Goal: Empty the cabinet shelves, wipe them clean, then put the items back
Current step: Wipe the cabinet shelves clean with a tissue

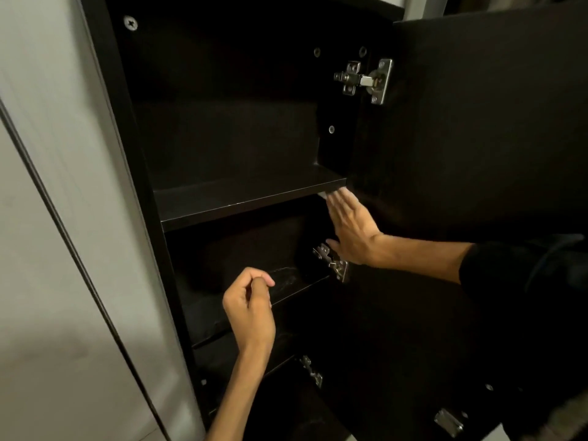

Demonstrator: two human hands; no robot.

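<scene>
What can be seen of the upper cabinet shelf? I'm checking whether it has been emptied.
The upper cabinet shelf is a flat, dark brown-black board, seemingly laminate with a faint wood grain, lying level between the cabinet's side walls. Nothing is visible on its top, though the back is dim. A small pale chip shows on its front edge. The right hand, fingers straight, reaches up against the inner right wall just beneath the shelf's right end, fingertips at its underside beside something small and pale; actual contact cannot be told.
</scene>
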